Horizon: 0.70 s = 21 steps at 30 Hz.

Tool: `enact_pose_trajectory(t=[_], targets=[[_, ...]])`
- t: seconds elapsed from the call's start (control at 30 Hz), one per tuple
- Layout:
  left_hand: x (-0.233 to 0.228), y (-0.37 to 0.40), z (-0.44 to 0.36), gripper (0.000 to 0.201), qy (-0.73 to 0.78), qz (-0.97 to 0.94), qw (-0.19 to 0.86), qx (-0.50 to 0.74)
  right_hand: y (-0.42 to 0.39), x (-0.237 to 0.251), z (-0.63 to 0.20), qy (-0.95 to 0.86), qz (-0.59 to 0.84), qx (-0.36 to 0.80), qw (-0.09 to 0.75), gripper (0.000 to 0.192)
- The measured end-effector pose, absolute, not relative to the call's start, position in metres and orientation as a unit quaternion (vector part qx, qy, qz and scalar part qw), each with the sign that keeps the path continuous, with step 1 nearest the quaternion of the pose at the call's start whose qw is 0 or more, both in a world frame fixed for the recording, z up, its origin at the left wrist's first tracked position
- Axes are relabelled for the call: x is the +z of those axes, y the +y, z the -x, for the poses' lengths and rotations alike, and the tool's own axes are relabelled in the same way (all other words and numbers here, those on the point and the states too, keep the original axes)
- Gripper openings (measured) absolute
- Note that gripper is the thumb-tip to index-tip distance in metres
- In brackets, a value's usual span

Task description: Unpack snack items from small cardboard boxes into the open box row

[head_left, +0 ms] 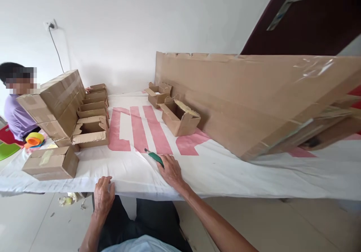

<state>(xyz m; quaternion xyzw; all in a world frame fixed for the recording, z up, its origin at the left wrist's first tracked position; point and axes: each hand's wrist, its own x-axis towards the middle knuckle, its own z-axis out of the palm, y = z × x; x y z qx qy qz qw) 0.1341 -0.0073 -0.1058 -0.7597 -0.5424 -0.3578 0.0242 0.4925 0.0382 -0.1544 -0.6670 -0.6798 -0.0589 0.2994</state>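
The left hand (pixel 103 196) rests flat and open on the desk (pixel 214 169) edge. The right hand (pixel 171 169) lies closed over a green knife (pixel 154 157) on the cloth; open cardboard boxes (pixel 180 117) stand beyond.

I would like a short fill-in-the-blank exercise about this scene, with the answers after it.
1. The right hand holds a utility knife with a ____ handle.
2. The left hand rests on the near ____ of the table.
3. The table's white cloth bears large ____ markings.
4. The open carton is made of ____.

Answers: green; edge; red; cardboard
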Motion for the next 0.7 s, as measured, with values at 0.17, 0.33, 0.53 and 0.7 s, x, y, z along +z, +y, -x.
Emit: enact_pose_trajectory(t=[0.17, 0.33, 0.53, 0.7], targets=[[-0.104, -0.019, -0.136, 0.021, -0.552, 0.759, -0.002, -0.345, 0.037, -0.156, -0.492, -0.677, 0.668, -0.053, 0.304, 0.024], [-0.107, -0.019, -0.133, 0.018, -0.582, 0.743, -0.060, -0.325, 0.036, -0.156, -0.490, -0.681, 0.663, -0.058, 0.306, 0.025], [-0.112, -0.014, -0.129, 0.016, -0.601, 0.715, -0.091, -0.347, 0.036, -0.156, -0.490, -0.684, 0.660, -0.065, 0.303, 0.023], [-0.114, -0.009, -0.128, 0.015, -0.601, 0.706, -0.097, -0.361, 0.040, -0.157, -0.488, -0.682, 0.661, -0.064, 0.307, 0.024]])
